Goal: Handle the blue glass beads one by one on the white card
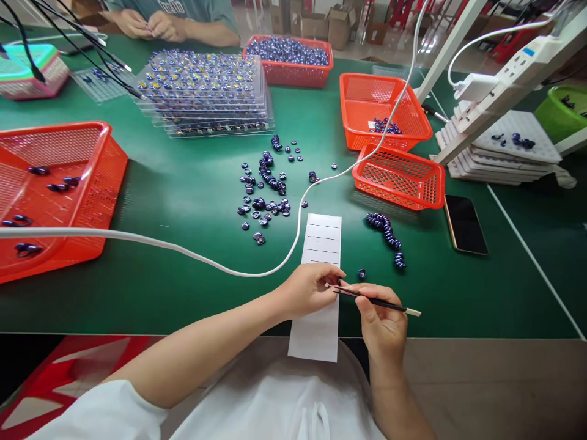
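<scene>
My left hand (308,292) is closed in a pinch over a white strip of labels (323,235). A small dark piece (339,282) shows at its fingertips, mostly hidden. My right hand (384,321) grips black tweezers (383,302) with a pale rear end, pointing left into the left hand's fingers. Something tiny and white (327,285) is at the tweezers' tip. Just beyond the right hand lies one shiny dark round part (362,274). A curved row of the same dark parts (385,231) lies farther right, and a loose scatter (263,205) lies ahead to the left.
A white cable (238,273) crosses the table ahead of my hands. Orange baskets stand left (110,183) and right (398,177). Stacked clear trays (266,110) hold parts. A phone (465,225) lies right, near a power strip (516,76). Another person's hands (153,25) are across the table.
</scene>
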{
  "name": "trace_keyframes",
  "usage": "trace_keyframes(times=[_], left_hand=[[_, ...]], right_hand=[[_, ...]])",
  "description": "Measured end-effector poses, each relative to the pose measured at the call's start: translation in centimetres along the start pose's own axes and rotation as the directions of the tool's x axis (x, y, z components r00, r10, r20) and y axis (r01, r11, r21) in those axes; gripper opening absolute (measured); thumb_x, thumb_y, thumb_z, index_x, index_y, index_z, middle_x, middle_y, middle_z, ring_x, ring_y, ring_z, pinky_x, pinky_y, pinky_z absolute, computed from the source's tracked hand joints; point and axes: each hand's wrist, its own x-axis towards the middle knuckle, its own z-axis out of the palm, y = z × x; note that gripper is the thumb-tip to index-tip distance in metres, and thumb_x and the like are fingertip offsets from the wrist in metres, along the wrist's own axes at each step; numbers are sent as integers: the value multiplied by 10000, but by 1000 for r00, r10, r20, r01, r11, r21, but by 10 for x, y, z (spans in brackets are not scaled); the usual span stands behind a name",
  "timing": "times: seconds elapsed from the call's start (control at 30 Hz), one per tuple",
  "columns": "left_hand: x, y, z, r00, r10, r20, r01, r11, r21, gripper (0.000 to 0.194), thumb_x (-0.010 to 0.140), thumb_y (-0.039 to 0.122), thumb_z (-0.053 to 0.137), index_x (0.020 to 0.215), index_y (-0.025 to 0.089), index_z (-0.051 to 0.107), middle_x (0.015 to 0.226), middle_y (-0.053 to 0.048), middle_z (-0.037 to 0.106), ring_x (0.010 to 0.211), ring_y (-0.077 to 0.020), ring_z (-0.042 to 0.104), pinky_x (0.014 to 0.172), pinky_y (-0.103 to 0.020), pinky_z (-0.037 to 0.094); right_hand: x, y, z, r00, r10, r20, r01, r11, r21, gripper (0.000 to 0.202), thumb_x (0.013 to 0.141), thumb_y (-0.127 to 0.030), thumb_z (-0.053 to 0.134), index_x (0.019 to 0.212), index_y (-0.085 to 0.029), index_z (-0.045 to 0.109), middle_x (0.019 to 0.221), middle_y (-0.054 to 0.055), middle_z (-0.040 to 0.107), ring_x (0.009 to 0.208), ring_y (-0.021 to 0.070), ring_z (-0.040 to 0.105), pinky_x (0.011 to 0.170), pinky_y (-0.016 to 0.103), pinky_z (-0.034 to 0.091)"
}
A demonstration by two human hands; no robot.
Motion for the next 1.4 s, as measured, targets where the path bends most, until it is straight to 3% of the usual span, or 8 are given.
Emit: trace_keyframes(times=[0.2, 0.3, 0.57, 1.4], left_hand=[[1, 0, -2, 998, -56, -41, 54, 997, -49, 289, 787, 189, 622, 1055, 128, 709, 850, -52, 724, 726, -137, 668, 676, -222, 555], [2, 1, -3, 998, -44, -45, 43, 999, -25, 305, 786, 189, 628, 1072, 129, 717, 881, -64, 732, 750, -145, 673, 712, -236, 565], [2, 0, -1, 999, -29, -41, 28, 999, -29, 298, 797, 200, 630, 1070, 128, 727, 877, -67, 739, 761, -152, 687, 730, -246, 577], [3, 0, -2, 999, 24, -41, -23, 999, 37, 304, 805, 178, 605, 1075, 144, 740, 895, -61, 747, 778, -149, 688, 724, -230, 567]], right_hand=[[6, -2, -8, 974, 20, -226, -57, 985, -160, 114, 844, -272, 743, 885, -189, 676, 841, 30, 756, 627, 158, 718, 663, 319, 596], [6, -2, -9, 963, -2, -270, -63, 971, -231, 150, 832, -303, 753, 868, -176, 682, 807, 34, 752, 597, 148, 696, 642, 308, 584], [3, -6, -7, 962, 17, -272, -105, 944, -312, 166, 822, -327, 755, 859, -173, 705, 772, 35, 728, 575, 137, 677, 554, 265, 572], [2, -9, -5, 969, 11, -245, -106, 920, -377, 149, 835, -322, 740, 869, -181, 707, 751, 20, 697, 571, 129, 668, 560, 262, 593]])
